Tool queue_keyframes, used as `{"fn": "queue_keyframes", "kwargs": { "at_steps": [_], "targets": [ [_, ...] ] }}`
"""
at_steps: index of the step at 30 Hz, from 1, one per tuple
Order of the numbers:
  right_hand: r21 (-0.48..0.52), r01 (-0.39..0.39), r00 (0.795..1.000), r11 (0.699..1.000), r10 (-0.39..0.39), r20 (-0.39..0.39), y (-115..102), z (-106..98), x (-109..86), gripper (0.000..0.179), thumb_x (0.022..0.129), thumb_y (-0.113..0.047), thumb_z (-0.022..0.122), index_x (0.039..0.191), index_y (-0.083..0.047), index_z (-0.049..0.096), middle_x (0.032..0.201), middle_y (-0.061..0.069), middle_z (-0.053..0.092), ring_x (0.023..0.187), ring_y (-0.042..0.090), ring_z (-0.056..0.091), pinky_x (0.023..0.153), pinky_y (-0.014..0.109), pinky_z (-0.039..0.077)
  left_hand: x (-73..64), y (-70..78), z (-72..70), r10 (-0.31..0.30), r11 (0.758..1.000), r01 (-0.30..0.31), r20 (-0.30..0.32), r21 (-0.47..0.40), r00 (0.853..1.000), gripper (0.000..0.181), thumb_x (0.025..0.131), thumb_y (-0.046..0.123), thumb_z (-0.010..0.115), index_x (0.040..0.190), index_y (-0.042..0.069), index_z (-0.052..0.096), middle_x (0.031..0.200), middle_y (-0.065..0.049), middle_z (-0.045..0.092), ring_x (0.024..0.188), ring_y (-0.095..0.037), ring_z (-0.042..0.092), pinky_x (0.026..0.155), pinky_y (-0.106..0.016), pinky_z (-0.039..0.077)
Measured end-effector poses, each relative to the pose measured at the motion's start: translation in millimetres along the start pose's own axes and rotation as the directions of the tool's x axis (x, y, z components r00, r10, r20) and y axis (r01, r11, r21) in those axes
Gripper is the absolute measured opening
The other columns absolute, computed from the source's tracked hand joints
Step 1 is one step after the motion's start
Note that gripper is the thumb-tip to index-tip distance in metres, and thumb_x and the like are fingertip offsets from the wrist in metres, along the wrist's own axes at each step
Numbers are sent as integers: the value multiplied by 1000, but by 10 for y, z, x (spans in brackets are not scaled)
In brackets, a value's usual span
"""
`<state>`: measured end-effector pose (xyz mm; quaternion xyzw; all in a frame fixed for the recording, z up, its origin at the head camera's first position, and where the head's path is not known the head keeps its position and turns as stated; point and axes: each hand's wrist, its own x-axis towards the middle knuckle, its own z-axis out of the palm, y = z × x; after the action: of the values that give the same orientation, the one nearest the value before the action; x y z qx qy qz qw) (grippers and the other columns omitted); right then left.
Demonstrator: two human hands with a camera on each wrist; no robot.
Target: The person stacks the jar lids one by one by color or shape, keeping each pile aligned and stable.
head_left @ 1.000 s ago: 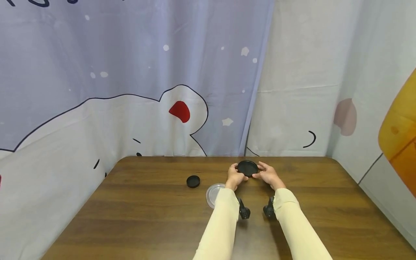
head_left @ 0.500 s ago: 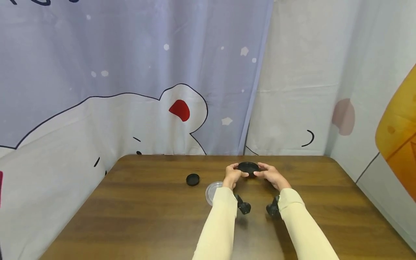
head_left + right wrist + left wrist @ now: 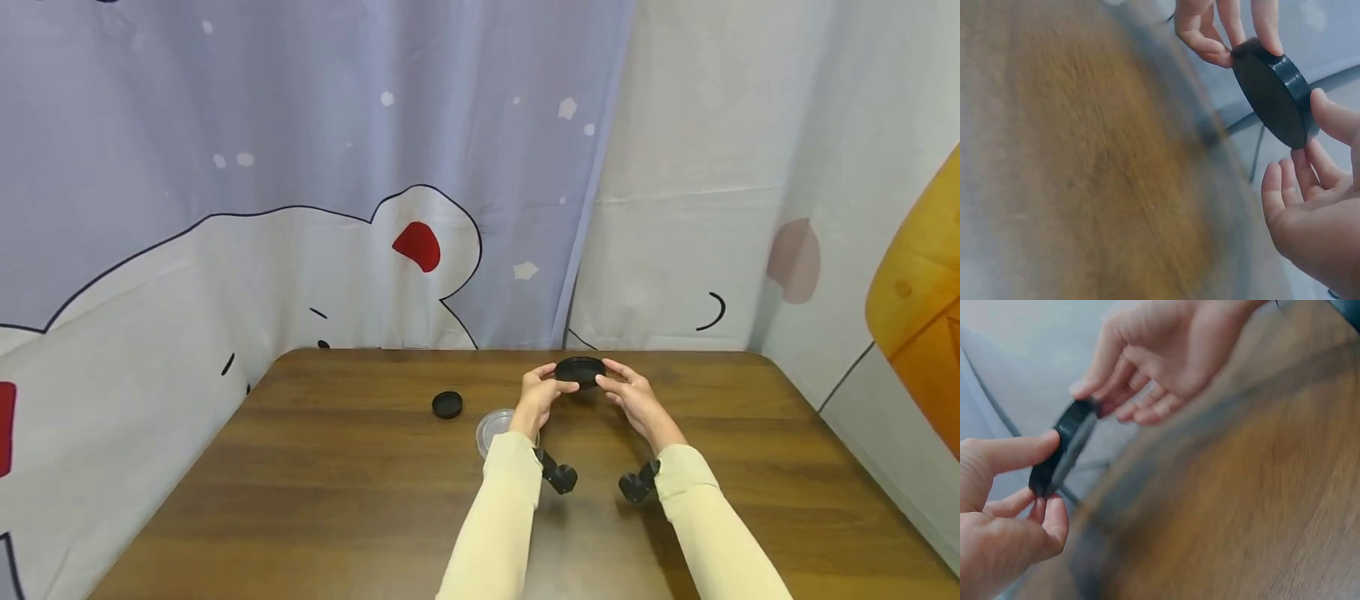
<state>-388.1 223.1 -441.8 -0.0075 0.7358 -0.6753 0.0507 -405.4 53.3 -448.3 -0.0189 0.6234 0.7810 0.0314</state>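
Above the far part of the table, a black round lid (image 3: 580, 373) is held between both hands, its shallow hollow facing up in the head view. My left hand (image 3: 536, 398) pinches its left edge, thumb on the near side and fingers round the rim. On the opposite edge, my right hand (image 3: 639, 402) pinches it the same way. The right wrist view shows the flat underside of the lid (image 3: 1269, 103), raised off the wood. From the left wrist, the lid (image 3: 1066, 447) appears nearly edge-on between the two hands.
A smaller black round lid (image 3: 447, 405) lies on the wooden table (image 3: 360, 483) to the left. Nearer the left wrist is a clear plastic round lid (image 3: 492, 427), partly hidden by the arm. A printed curtain (image 3: 480, 167) hangs behind the table's far edge.
Both hands have raised the black lid from low over the table and tipped it to a flatter view. The wrists have spread slightly apart. The other lids stay put.
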Motion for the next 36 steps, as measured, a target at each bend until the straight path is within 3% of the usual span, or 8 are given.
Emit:
{"fn": "queue_keyframes", "kwargs": {
  "at_steps": [6, 9, 12, 17, 21, 28, 33, 36],
  "targets": [
    [44, 65, 998, 997, -65, -2, -91, -52, -261, 67, 98, -18, 55, 154, -5, 21, 157, 14, 26, 113, 0, 44, 109, 35, 35, -194, 126, -7, 53, 992, -58, 46, 114, 998, 64, 69, -5, 78, 129, -3, 57, 122, -16, 61, 105, -19, 58, 97, -33, 49],
    [41, 100, 995, 994, -101, 17, -136, -67, -406, 67, 97, -16, 57, 153, -2, 23, 140, 6, 42, 103, -4, 49, 99, 30, 39, -315, 176, -57, 79, 987, -92, 102, 129, 992, 63, 70, -6, 78, 129, -3, 56, 123, -16, 59, 108, -26, 63, 97, -35, 50],
    [5, 126, 991, 992, -126, 51, -138, -90, -555, 67, 96, -15, 58, 151, 0, 22, 126, -5, 46, 99, -5, 52, 96, 30, 40, -443, 193, -122, 92, 979, -123, 184, 161, 979, 63, 71, -8, 77, 130, -4, 53, 125, -18, 58, 106, -28, 66, 93, -35, 53],
    [-72, 131, 981, 989, -119, 152, -12, -145, -737, 71, 96, -15, 59, 152, 0, 18, 140, 9, 38, 104, -4, 51, 98, 33, 42, -651, 134, -228, 81, 957, -149, 262, 249, 962, 63, 71, -7, 78, 128, -4, 52, 122, -16, 57, 96, -21, 66, 85, -31, 54],
    [-70, 111, 973, 991, -94, 212, 127, -179, -792, 74, 94, -13, 62, 153, 1, 18, 138, 10, 38, 102, 2, 52, 88, 28, 46, -760, 27, -262, 101, 937, -182, 268, 298, 958, 62, 68, -8, 80, 124, -6, 52, 117, -17, 59, 92, -21, 64, 75, -27, 53],
    [-77, 70, 981, 995, -55, 185, 307, -192, -825, 74, 90, -12, 66, 151, -1, 25, 126, -3, 43, 98, 8, 52, 81, 25, 47, -835, -174, -284, 74, 914, -172, 265, 369, 961, 61, 67, -5, 83, 120, -5, 54, 109, -15, 61, 89, -16, 58, 73, -24, 50],
    [-77, 60, 973, 995, -42, 225, 354, -215, -828, 75, 90, -11, 67, 150, 4, 25, 125, 2, 45, 96, 7, 51, 80, 24, 48, -844, -225, -307, 54, 918, -149, 257, 367, 965, 61, 67, -2, 83, 120, -3, 54, 108, -13, 61, 88, -14, 55, 73, -21, 46],
    [-96, 77, 968, 992, -51, 247, 351, -245, -816, 76, 88, -10, 68, 149, 7, 26, 125, 8, 44, 95, 7, 50, 81, 23, 49, -840, -223, -294, 63, 908, -164, 263, 385, 963, 60, 65, -3, 84, 118, -3, 55, 103, -11, 60, 86, -13, 53, 71, -20, 44]
  ]
}}
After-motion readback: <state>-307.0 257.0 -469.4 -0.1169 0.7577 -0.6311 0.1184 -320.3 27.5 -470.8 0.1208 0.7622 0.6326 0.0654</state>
